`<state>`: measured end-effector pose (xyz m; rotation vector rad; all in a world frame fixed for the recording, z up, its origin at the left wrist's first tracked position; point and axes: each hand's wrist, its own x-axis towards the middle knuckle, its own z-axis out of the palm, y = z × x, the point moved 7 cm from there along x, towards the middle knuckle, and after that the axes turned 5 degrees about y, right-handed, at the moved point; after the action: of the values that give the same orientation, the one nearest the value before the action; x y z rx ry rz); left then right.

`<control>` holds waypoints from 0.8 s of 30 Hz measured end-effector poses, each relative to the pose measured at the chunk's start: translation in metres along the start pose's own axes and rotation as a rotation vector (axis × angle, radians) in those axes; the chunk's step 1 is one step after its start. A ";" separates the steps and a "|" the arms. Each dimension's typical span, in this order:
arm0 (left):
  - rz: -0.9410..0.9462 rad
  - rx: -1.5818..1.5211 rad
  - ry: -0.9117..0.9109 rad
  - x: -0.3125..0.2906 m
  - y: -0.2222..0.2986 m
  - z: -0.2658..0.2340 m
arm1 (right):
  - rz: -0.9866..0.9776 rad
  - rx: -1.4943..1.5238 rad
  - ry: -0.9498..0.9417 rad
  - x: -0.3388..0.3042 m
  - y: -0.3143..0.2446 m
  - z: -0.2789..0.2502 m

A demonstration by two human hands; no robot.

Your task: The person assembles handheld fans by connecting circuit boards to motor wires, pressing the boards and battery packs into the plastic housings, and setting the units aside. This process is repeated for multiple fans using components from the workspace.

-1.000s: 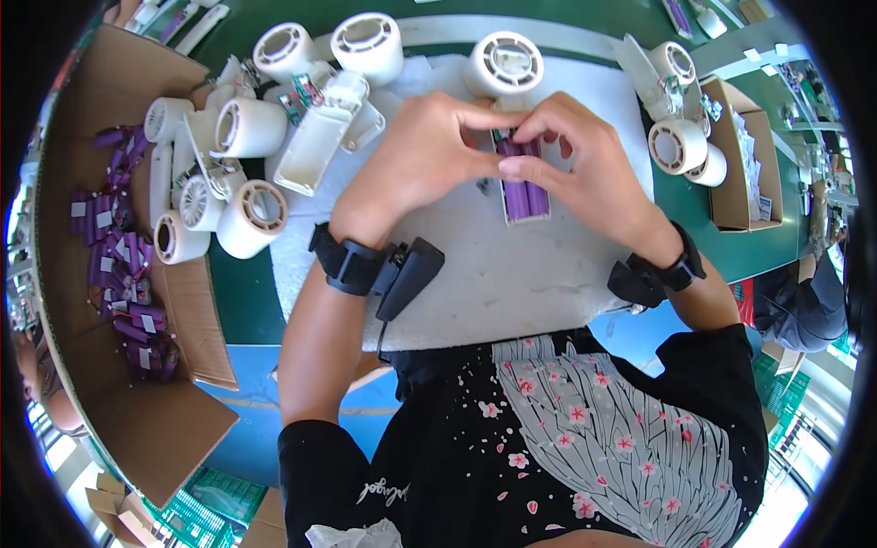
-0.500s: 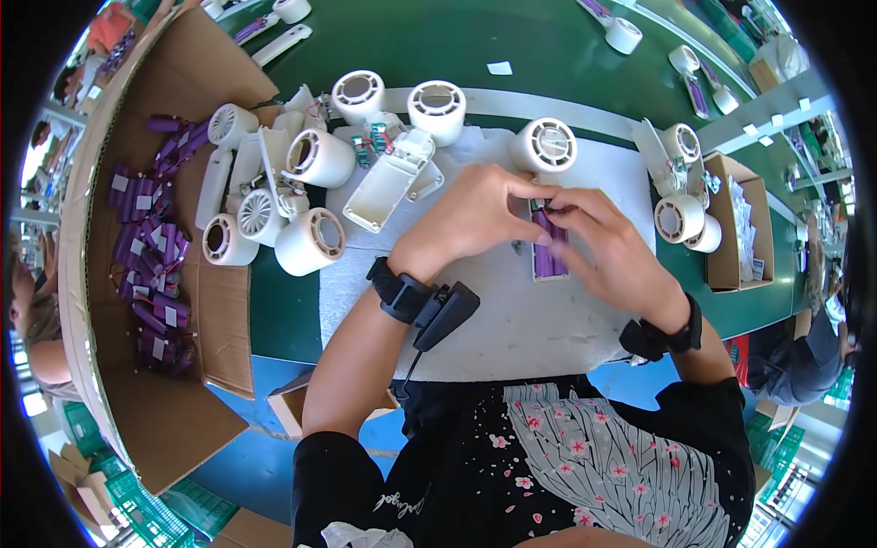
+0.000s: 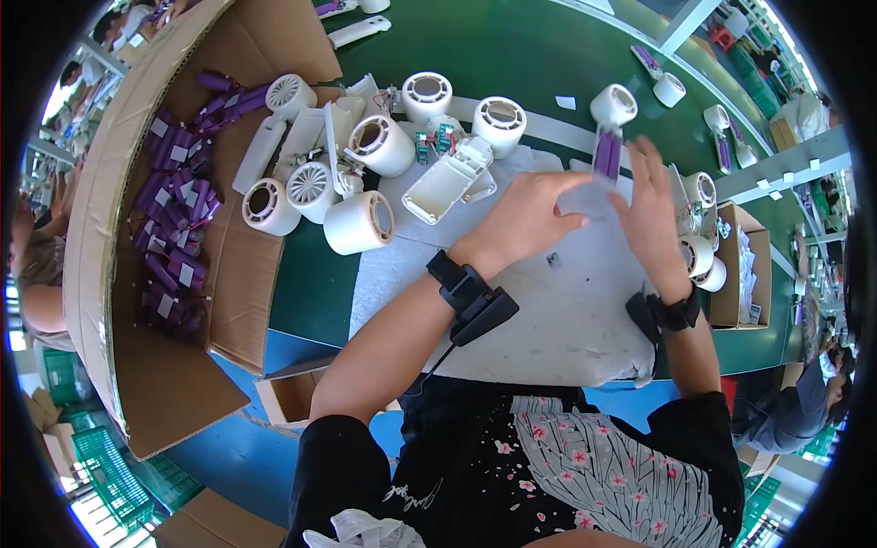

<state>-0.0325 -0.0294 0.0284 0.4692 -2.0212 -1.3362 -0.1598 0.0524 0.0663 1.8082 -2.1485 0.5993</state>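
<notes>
A white fan-like body with a round ring head lies at the far edge of the pale mat, its handle toward me. Purple battery cells fill the handle, smeared by motion. Around the handle's near end are both my hands. My left hand is on its left, fingers stretched toward it and thumb apart, holding nothing I can see. My right hand, on the right, is blurred, its fingers spread upward beside the handle. On the mat between my wrists lies a small dark piece.
A large cardboard box with purple battery packs stands at left. Several white ring-headed bodies and an open handle shell lie beside it. At right are more white bodies and a small carton of bagged parts.
The white body with its purple cells has moved away from me toward the mat's far edge. My hands have parted from their close grip around its handle, and the view has shifted.
</notes>
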 end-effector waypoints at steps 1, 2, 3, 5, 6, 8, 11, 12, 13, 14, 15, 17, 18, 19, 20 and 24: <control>0.061 0.023 0.014 0.001 -0.001 0.002 | 0.000 -0.230 0.160 0.011 0.002 -0.009; 0.123 0.048 0.027 0.002 -0.003 0.003 | -0.012 -0.227 0.169 0.022 -0.002 -0.011; 0.178 0.070 0.037 -0.001 0.000 0.003 | -0.008 -0.061 0.094 0.030 -0.008 -0.013; 0.167 0.115 -0.039 -0.006 -0.003 0.005 | -0.001 0.271 -0.056 0.047 -0.027 -0.012; 0.174 0.153 -0.131 -0.006 -0.001 0.011 | -0.007 0.261 -0.041 0.058 -0.035 -0.012; 0.199 0.200 -0.216 -0.004 0.004 0.016 | -0.009 0.530 -0.244 0.081 -0.059 0.003; 0.182 0.190 -0.313 -0.007 -0.001 0.027 | -0.110 0.567 -0.316 0.105 -0.077 0.049; 0.197 0.200 -0.305 -0.008 0.001 0.027 | -0.123 0.560 -0.302 0.107 -0.076 0.055; 0.192 0.188 -0.276 -0.008 0.000 0.024 | -0.160 0.499 -0.357 0.108 -0.080 0.069; 0.190 0.172 -0.248 -0.009 0.002 0.022 | -0.192 0.432 -0.409 0.108 -0.084 0.076; 0.190 0.154 -0.222 -0.008 0.004 0.021 | -0.222 0.362 -0.460 0.109 -0.085 0.081; 0.192 0.189 -0.245 -0.011 0.006 0.019 | -0.124 0.467 -0.487 0.111 -0.083 0.073; 0.197 0.205 -0.287 -0.010 0.008 0.023 | 0.000 0.561 -0.517 0.109 -0.069 0.064; 0.193 0.225 -0.325 -0.011 0.009 0.026 | 0.120 0.661 -0.551 0.105 -0.057 0.057; 0.200 0.230 -0.316 -0.011 0.010 0.029 | 0.136 0.747 -0.524 0.103 -0.045 0.043; 0.043 0.026 -0.194 -0.010 -0.010 0.023 | 0.121 0.892 -0.551 0.074 -0.004 -0.007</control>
<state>-0.0421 -0.0121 0.0106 0.3164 -2.1953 -1.3761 -0.1699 -0.0097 0.1070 2.5179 -2.5833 1.3988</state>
